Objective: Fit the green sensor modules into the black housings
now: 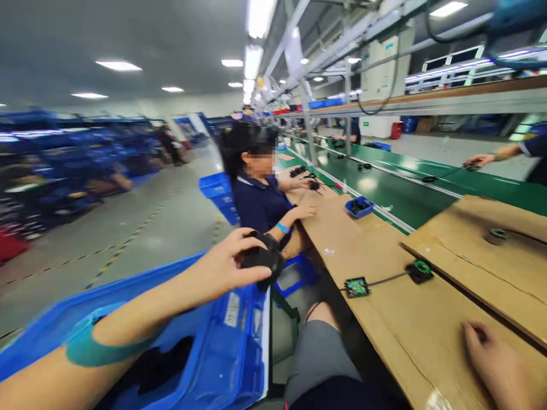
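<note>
My left hand (239, 262) is stretched out over a blue bin, its fingers and thumb closed around a black plastic housing (270, 259). A teal band circles that wrist. On the cardboard-covered bench, my right hand (496, 359) rests at the lower right with curled fingers; whatever might be inside it is hidden. Between the hands lies a small green circuit board (357, 287) in a black frame. A dark cable (388, 279) joins it to a round black part (420, 271) with a green ring.
Dark parts lie in the blue bin (231, 364) beside my leg. A seated co-worker (260, 199) handles black parts further along the bench (329, 228), near a small blue tray (359, 206). Beyond runs a green conveyor (397, 165), with another person's hand (479, 161) across it.
</note>
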The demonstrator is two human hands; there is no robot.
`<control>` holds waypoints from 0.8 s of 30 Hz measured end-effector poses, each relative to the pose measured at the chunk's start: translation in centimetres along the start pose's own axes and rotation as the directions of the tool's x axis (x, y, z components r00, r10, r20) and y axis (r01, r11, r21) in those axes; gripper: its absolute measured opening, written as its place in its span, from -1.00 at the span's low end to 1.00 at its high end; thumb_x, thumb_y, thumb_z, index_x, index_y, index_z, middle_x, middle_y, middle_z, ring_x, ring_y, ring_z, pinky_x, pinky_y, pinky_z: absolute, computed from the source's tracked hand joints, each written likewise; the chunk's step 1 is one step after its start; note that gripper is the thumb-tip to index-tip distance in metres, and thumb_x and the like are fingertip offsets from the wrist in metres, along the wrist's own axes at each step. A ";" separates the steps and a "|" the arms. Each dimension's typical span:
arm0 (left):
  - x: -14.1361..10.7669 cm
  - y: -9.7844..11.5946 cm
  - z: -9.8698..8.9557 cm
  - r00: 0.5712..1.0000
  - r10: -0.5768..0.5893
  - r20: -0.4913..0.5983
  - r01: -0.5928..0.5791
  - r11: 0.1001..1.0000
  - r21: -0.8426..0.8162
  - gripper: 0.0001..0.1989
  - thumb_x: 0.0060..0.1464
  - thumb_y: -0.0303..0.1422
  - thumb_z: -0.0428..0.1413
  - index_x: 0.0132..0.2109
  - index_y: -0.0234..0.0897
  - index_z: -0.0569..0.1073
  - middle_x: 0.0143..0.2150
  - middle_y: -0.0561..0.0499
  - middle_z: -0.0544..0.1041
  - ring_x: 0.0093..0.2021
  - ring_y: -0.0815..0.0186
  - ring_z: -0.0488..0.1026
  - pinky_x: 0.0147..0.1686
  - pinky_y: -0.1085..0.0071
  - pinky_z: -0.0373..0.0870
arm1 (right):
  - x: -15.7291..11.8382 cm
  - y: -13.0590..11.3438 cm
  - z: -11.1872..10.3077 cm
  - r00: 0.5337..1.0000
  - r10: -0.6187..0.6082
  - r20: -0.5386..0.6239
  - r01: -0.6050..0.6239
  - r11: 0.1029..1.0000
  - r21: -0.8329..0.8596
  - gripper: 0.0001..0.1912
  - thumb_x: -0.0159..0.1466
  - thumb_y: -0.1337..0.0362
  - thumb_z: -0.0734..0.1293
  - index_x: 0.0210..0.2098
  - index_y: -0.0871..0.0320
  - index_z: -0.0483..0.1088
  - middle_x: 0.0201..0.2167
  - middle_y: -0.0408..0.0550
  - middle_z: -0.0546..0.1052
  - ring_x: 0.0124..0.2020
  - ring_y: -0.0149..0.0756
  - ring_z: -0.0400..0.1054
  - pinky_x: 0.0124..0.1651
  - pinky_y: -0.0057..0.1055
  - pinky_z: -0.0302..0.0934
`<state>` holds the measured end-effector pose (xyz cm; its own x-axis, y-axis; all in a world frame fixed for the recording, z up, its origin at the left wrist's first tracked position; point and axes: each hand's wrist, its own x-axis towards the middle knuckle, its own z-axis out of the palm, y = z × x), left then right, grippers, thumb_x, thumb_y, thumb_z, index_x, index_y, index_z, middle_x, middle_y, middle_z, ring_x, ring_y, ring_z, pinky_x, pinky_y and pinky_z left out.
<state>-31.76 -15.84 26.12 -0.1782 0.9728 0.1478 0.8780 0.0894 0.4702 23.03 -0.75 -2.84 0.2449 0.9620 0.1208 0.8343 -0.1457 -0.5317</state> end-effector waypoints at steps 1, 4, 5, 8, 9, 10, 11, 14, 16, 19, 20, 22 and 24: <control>0.7 2.5 2.3 0.987 0.118 0.107 -0.117 0.993 -0.014 -0.46 -0.16 0.15 0.29 -0.14 -0.12 0.59 0.18 -0.08 0.36 0.08 0.03 0.44 0.03 0.21 0.50 | -0.4 0.3 -0.1 0.998 0.021 0.052 -0.022 1.000 0.007 -0.70 0.26 -0.02 0.28 -0.33 0.03 0.52 -0.40 0.01 0.58 -0.39 -0.08 0.45 -0.37 -0.21 0.32; 2.0 8.8 10.4 0.845 0.364 0.392 -0.346 0.931 -0.118 -0.51 -0.14 0.08 0.33 -0.10 -0.05 0.58 0.23 -0.06 0.29 0.11 0.03 0.43 0.12 0.20 0.46 | -1.1 0.4 -0.4 0.998 -0.001 0.063 -0.002 0.999 0.042 -0.59 0.22 -0.11 0.20 -0.28 0.03 0.52 -0.35 0.02 0.60 -0.32 -0.03 0.47 -0.29 -0.18 0.28; 2.3 10.6 13.4 0.787 0.415 0.457 -0.392 0.908 -0.149 -0.50 -0.14 0.07 0.34 -0.08 -0.04 0.57 0.21 -0.08 0.30 0.05 0.05 0.48 0.09 0.21 0.48 | -1.2 0.3 -0.5 0.999 -0.015 0.040 0.012 0.998 0.059 -0.57 0.21 -0.12 0.19 -0.28 0.04 0.52 -0.34 0.02 0.60 -0.31 -0.03 0.46 -0.27 -0.18 0.27; 3.5 15.4 22.0 0.668 0.491 0.558 -0.499 0.853 -0.153 -0.44 -0.19 0.04 0.39 -0.06 -0.11 0.57 0.11 -0.17 0.33 -0.15 0.06 0.56 -0.06 0.17 0.56 | -1.5 -0.1 -0.9 1.000 -0.022 -0.001 0.022 0.990 0.139 -0.56 0.22 -0.13 0.19 -0.30 0.05 0.52 -0.35 0.01 0.60 -0.31 -0.05 0.46 -0.25 -0.20 0.26; 3.9 16.7 24.5 0.651 0.505 0.566 -0.526 0.838 -0.143 -0.41 -0.22 0.05 0.40 -0.07 -0.15 0.57 0.11 -0.20 0.33 -0.20 0.04 0.57 -0.10 0.14 0.57 | -1.5 -0.1 -1.0 1.000 -0.020 -0.007 0.020 0.985 0.170 -0.56 0.22 -0.12 0.20 -0.30 0.06 0.52 -0.36 0.00 0.59 -0.31 -0.07 0.45 -0.24 -0.21 0.26; 4.3 17.9 26.9 0.643 0.517 0.566 -0.547 0.826 -0.134 -0.39 -0.24 0.06 0.40 -0.07 -0.18 0.57 0.11 -0.23 0.32 -0.22 0.03 0.58 -0.12 0.10 0.57 | -1.5 -0.1 -1.1 1.000 -0.013 -0.013 0.016 0.980 0.200 -0.56 0.23 -0.12 0.21 -0.31 0.07 0.52 -0.37 0.00 0.59 -0.32 -0.08 0.45 -0.24 -0.22 0.26; 4.5 18.9 28.9 0.641 0.525 0.560 -0.559 0.819 -0.129 -0.37 -0.25 0.07 0.40 -0.08 -0.21 0.56 0.13 -0.26 0.31 -0.23 0.01 0.59 -0.12 0.08 0.56 | -1.5 -0.1 -1.2 1.000 -0.004 -0.019 0.009 0.973 0.232 -0.56 0.23 -0.12 0.22 -0.31 0.08 0.52 -0.37 0.00 0.59 -0.33 -0.09 0.45 -0.23 -0.23 0.26; 4.4 20.7 33.0 0.648 0.556 0.521 -0.570 0.807 -0.153 -0.31 -0.22 0.12 0.38 -0.04 -0.26 0.53 0.21 -0.35 0.25 -0.18 -0.07 0.59 -0.09 0.02 0.54 | -1.3 -0.2 -1.5 0.998 0.041 -0.049 -0.022 0.940 0.341 -0.54 0.25 -0.13 0.23 -0.31 0.12 0.52 -0.39 0.00 0.59 -0.36 -0.13 0.44 -0.22 -0.27 0.26; 4.3 20.8 34.2 0.662 0.593 0.459 -0.573 0.794 -0.201 -0.15 -0.22 0.18 0.35 0.13 -0.25 0.44 0.35 -0.41 0.10 -0.06 -0.14 0.56 -0.03 0.00 0.51 | -1.2 -0.4 -1.7 0.993 0.084 -0.079 -0.045 0.914 0.404 -0.53 0.27 -0.13 0.22 -0.31 0.14 0.52 -0.40 0.00 0.59 -0.37 -0.15 0.43 -0.23 -0.29 0.25; 5.5 20.0 34.5 0.746 0.602 0.285 -0.562 0.799 -0.215 -0.08 -0.01 0.20 0.21 0.36 -0.17 0.19 0.45 -0.39 -0.09 0.23 -0.23 0.36 0.14 -0.06 0.39 | -0.8 -0.8 -1.7 0.987 0.115 -0.115 -0.057 0.907 0.417 -0.53 0.29 -0.11 0.21 -0.32 0.15 0.52 -0.42 -0.01 0.58 -0.39 -0.16 0.42 -0.25 -0.30 0.22; 6.4 19.7 34.6 0.786 0.578 0.220 -0.548 0.816 -0.184 -0.16 0.09 0.15 0.15 0.37 -0.17 0.17 0.45 -0.37 -0.06 0.30 -0.22 0.27 0.20 -0.08 0.33 | -0.7 -1.0 -1.6 0.985 0.121 -0.123 -0.063 0.916 0.397 -0.54 0.29 -0.10 0.21 -0.32 0.14 0.52 -0.43 -0.02 0.58 -0.39 -0.17 0.41 -0.26 -0.31 0.21; 8.7 19.4 35.1 0.848 0.514 0.131 -0.503 0.858 -0.108 -0.29 0.21 0.05 0.09 0.36 -0.19 0.19 0.40 -0.36 0.08 0.36 -0.19 0.17 0.27 -0.09 0.22 | -0.5 -1.3 -1.5 0.983 0.129 -0.134 -0.074 0.932 0.354 -0.55 0.30 -0.07 0.21 -0.33 0.14 0.53 -0.45 -0.03 0.57 -0.40 -0.18 0.41 -0.28 -0.32 0.18; 11.1 19.3 36.0 0.889 0.437 0.141 -0.432 0.900 -0.064 -0.33 0.24 0.01 0.08 0.35 -0.24 0.21 0.32 -0.36 0.23 0.32 -0.15 0.24 0.26 -0.06 0.22 | -0.5 -1.5 -1.5 0.980 0.135 -0.147 -0.077 0.936 0.343 -0.57 0.30 -0.05 0.21 -0.35 0.14 0.52 -0.47 -0.03 0.56 -0.40 -0.19 0.40 -0.29 -0.34 0.16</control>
<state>-0.79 4.37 5.50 0.2877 0.9336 0.2137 0.8383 -0.3534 0.4152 22.41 -1.32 -0.85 0.4249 0.8892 0.1696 0.5925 -0.1315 -0.7947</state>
